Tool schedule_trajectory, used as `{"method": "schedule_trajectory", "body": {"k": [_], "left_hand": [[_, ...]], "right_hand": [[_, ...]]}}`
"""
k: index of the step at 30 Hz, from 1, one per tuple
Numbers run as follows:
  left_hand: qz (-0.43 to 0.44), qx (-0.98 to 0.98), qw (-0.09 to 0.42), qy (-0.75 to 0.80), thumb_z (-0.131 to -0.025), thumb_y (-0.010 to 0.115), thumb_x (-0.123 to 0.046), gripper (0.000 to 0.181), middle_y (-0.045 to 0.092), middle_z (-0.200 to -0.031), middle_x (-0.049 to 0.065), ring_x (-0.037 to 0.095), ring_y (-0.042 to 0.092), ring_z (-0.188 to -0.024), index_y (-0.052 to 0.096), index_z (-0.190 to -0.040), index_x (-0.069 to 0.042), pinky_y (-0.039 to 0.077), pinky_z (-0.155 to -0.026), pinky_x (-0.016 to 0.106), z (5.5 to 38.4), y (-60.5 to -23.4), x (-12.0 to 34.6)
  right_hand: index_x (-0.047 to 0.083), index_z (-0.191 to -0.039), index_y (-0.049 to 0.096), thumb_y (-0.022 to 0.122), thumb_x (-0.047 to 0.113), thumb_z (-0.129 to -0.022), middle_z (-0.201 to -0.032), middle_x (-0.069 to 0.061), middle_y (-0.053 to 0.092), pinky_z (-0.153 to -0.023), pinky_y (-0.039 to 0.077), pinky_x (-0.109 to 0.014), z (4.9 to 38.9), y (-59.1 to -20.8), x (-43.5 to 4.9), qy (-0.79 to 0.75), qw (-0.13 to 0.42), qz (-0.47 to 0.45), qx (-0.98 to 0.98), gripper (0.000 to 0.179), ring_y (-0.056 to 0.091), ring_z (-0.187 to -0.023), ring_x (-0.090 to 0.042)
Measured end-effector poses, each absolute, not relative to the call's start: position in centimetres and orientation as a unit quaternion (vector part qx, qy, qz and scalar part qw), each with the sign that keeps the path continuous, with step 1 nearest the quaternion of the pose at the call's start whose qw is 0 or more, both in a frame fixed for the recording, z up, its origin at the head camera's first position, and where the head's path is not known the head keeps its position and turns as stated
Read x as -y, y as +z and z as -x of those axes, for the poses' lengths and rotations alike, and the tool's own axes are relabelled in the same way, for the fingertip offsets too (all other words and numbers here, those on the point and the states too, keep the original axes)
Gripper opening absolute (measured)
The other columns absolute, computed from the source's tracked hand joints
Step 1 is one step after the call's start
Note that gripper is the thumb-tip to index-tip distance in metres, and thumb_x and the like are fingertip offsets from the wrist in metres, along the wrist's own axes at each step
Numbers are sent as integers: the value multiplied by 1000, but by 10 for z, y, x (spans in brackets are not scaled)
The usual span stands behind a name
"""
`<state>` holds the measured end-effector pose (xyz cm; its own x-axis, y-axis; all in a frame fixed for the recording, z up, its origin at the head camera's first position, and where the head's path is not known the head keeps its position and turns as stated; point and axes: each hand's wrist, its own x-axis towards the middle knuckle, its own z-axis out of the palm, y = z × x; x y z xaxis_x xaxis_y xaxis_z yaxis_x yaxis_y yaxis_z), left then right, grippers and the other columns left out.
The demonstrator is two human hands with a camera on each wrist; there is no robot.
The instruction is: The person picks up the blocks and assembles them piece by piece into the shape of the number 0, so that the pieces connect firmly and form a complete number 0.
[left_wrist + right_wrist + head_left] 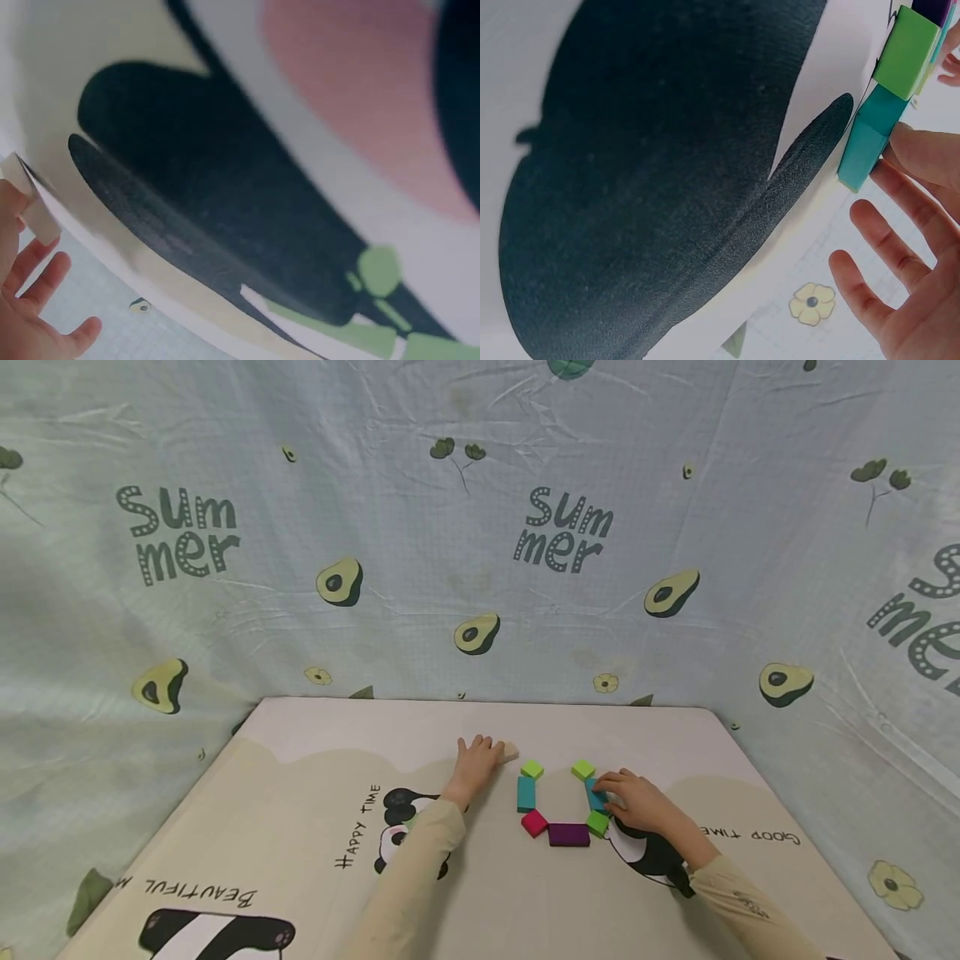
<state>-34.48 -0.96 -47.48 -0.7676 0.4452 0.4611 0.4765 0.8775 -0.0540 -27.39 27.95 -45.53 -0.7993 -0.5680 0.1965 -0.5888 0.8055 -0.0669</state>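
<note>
In the head view my left hand (476, 768) is at the far middle of the table, pinching a pale wood-coloured block (510, 751). The left wrist view shows this pale block (41, 214) between thumb and finger, other fingers spread. My right hand (636, 797) has thumb and forefinger at the right-hand teal block (596, 795); the right wrist view shows the thumb against this teal block (870, 139). A U-shaped row also includes a green block (597, 823), a purple block (569, 835), a red block (534, 823), another teal block (527, 794) and two lime blocks (532, 769) at the tips.
The blocks lie on a table (315, 810) covered with a panda-printed cloth. Behind the table's far edge hangs a pale curtain (405, 527) with avocado and "summer" prints.
</note>
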Motion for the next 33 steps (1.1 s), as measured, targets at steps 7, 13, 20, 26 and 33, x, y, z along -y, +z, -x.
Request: {"method": "schedule_trajectory", "body": {"k": [7, 13, 20, 26, 33], "left_hand": [[274, 926, 238, -100, -82, 60, -10, 8, 59, -89, 5, 23, 50, -88, 55, -88, -11, 39, -82, 52, 341, -460, 2], [297, 922, 213, -129, -84, 59, -13, 9, 61, -95, 1, 20, 49, -90, 57, -92, -14, 37, -83, 51, 335, -453, -16], [305, 918, 213, -135, -86, 56, -16, 10, 63, -99, -1, 19, 49, -90, 59, -96, -15, 36, -82, 49, 331, -454, -37], [296, 924, 207, -126, -85, 58, -17, 13, 63, -101, -2, 18, 50, -92, 59, -98, -16, 37, -83, 52, 332, -459, -51], [264, 931, 218, -124, -80, 61, -14, 7, 64, -92, -2, 17, 48, -86, 54, -79, -14, 38, -80, 52, 334, -459, -63]], "right_hand": [[7, -104, 63, 64, 10, -79, -107, -8, 61, -69, 47, -40, 274, -455, -281, 59, 83, -301, 948, 25, 55, -94, -28], [7, -104, 63, 64, 10, -79, -107, -9, 61, -69, 47, -41, 275, -455, -281, 58, 81, -301, 948, 26, 55, -94, -28], [7, -105, 63, 64, 10, -79, -107, -8, 61, -69, 47, -41, 276, -456, -280, 60, 75, -298, 950, 26, 55, -94, -27], [7, -105, 63, 63, 10, -80, -107, -8, 61, -69, 47, -41, 276, -458, -280, 65, 74, -302, 948, 25, 55, -93, -27], [6, -104, 63, 64, 11, -79, -106, -9, 61, -68, 47, -41, 275, -456, -280, 64, 78, -305, 947, 25, 55, -92, -28]]}}
